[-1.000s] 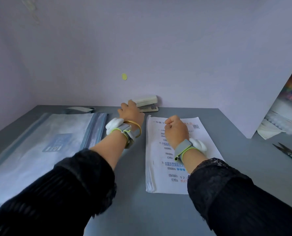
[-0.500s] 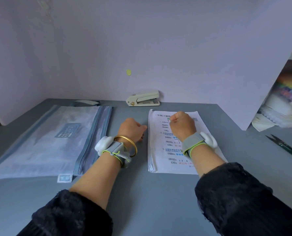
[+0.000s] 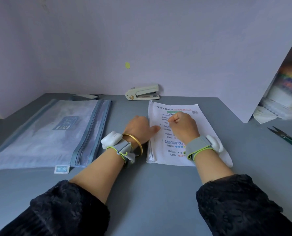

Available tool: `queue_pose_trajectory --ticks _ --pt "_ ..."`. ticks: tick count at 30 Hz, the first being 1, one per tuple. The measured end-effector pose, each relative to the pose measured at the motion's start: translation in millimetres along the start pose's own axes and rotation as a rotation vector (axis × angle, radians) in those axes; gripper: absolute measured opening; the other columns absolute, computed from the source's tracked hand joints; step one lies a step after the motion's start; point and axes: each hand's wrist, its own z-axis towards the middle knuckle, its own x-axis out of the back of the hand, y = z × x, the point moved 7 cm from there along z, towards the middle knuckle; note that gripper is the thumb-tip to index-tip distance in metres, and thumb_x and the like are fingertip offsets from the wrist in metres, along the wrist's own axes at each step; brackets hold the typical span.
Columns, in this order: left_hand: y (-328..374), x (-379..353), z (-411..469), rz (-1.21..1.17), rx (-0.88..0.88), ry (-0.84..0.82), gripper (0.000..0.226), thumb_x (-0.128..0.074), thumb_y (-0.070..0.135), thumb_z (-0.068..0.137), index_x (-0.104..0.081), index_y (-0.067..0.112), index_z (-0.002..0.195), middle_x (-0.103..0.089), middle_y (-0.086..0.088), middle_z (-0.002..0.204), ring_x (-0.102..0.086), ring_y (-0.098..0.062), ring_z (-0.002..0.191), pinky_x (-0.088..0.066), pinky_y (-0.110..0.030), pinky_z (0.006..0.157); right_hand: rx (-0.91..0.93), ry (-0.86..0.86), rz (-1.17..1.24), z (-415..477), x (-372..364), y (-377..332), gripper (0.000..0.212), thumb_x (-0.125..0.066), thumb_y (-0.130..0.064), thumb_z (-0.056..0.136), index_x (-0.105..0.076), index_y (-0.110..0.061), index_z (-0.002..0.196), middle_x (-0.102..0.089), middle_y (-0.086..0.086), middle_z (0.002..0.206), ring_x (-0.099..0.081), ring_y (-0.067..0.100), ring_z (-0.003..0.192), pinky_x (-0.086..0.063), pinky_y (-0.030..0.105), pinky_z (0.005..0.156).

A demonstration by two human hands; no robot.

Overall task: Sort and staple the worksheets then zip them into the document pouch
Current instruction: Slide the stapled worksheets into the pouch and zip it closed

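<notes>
A stack of printed worksheets (image 3: 176,108) lies flat on the grey desk (image 3: 141,184), right of centre. My right hand (image 3: 183,124) rests on the top sheet as a fist and holds nothing. My left hand (image 3: 138,127) sits at the stack's left edge with its fingers curled and its thumb touching the paper. A cream stapler (image 3: 143,94) stands against the wall behind the stack, apart from both hands. The pale blue mesh document pouch (image 3: 44,133) lies flat on the left, its zipper side towards my left arm.
Dark scissors (image 3: 285,138) lie near the desk's right edge. A white board leans at the right, with stacked papers and coloured items (image 3: 281,99) behind it. A small flat item (image 3: 85,96) lies behind the pouch by the wall.
My left hand has pulled back from the stapler to the stack's left edge, and its thumb now touches the paper. My right fist has stayed on the sheets.
</notes>
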Motion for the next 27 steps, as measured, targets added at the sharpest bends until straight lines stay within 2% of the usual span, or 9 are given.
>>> queue_pose_trajectory --ticks 3,6,9,12,14,16,19,23,27 --pt "10 -1 -4 -0.232 -0.058 0.017 0.038 -0.062 0.043 0.088 -0.059 0.008 0.1 -0.065 -0.01 0.102 -0.064 -0.027 0.092 -0.054 -0.039 0.082 0.022 0.005 0.011 -1 -1 -5 0.019 -0.054 -0.012 0.086 -0.069 -0.021 0.09 -0.072 0.002 0.097 -0.067 0.027 0.093 -0.057 0.044 0.081" --pt "13 -7 -7 -0.589 -0.04 -0.045 0.034 -0.073 0.033 0.08 -0.052 0.013 0.096 -0.067 -0.015 0.106 -0.067 -0.032 0.096 -0.054 -0.048 0.088 0.02 0.019 0.04 -1 3 -7 0.016 -0.055 -0.013 0.086 -0.068 -0.021 0.091 -0.072 0.003 0.099 -0.065 0.026 0.096 -0.055 0.043 0.084" --pt "4 -9 -8 -0.787 0.032 -0.018 0.039 -0.078 0.022 0.073 -0.048 0.015 0.097 -0.067 -0.02 0.112 -0.068 -0.036 0.095 -0.055 -0.05 0.087 0.026 0.043 0.042 2 8 -6 0.016 -0.056 -0.015 0.086 -0.065 -0.02 0.098 -0.068 0.005 0.105 -0.063 0.027 0.102 -0.051 0.041 0.091" --pt "1 3 -8 -0.875 0.03 0.07 0.048 -0.068 0.007 0.085 -0.042 0.014 0.125 -0.068 -0.014 0.112 -0.068 -0.026 0.08 -0.058 -0.037 0.072 -0.042 0.172 -0.086 4 26 -2 0.027 -0.058 -0.027 0.087 -0.057 -0.022 0.113 -0.054 0.01 0.125 -0.048 0.036 0.119 -0.041 0.043 0.1" --pt "2 18 -9 -0.865 -0.04 0.151 0.054 -0.062 0.005 0.089 -0.039 0.018 0.136 -0.07 -0.011 0.109 -0.07 -0.026 0.082 -0.059 -0.04 0.075 -0.141 0.258 -0.137 3 41 4 0.042 -0.062 -0.033 0.086 -0.049 -0.021 0.124 -0.048 0.012 0.133 -0.04 0.038 0.126 -0.034 0.045 0.102" --pt "6 32 -9 -0.877 -0.167 0.213 0.041 -0.057 0.0 0.09 -0.051 0.014 0.129 -0.071 -0.011 0.103 -0.07 -0.028 0.084 -0.058 -0.045 0.081 -0.202 0.286 0.022 5 49 13 0.061 -0.066 -0.038 0.082 -0.039 -0.017 0.132 -0.049 0.01 0.134 -0.044 0.035 0.124 -0.036 0.044 0.101" --pt "8 51 -14 -1.017 -0.291 0.304 0.024 -0.052 -0.005 0.091 -0.062 0.01 0.107 -0.069 -0.007 0.089 -0.064 -0.021 0.074 -0.055 -0.038 0.075 -0.223 0.247 0.552 5 43 19 0.075 -0.075 -0.031 0.078 -0.032 -0.01 0.137 -0.06 0.001 0.12 -0.06 0.021 0.102 -0.048 0.033 0.089" --pt "3 73 -16 -1.117 -0.382 0.433 0.016 -0.054 -0.003 0.092 -0.061 0.01 0.099 -0.067 -0.002 0.085 -0.057 -0.018 0.075 -0.049 -0.033 0.073 -0.05 0.247 0.785 0 55 -4 0.035 -0.078 -0.014 0.076 -0.064 -0.009 0.107 -0.073 0.0 0.096 -0.07 0.009 0.078 -0.056 0.027 0.07" --pt "0 85 -18 -1.162 -0.422 0.54 0.012 -0.056 0.006 0.094 -0.062 0.016 0.092 -0.067 0.004 0.08 -0.056 -0.016 0.073 -0.049 -0.029 0.067 0.199 0.386 0.89 -12 81 -35 0.017 -0.075 -0.005 0.077 -0.066 -0.018 0.084 -0.073 -0.005 0.084 -0.067 0.0 0.067 -0.054 0.02 0.062"
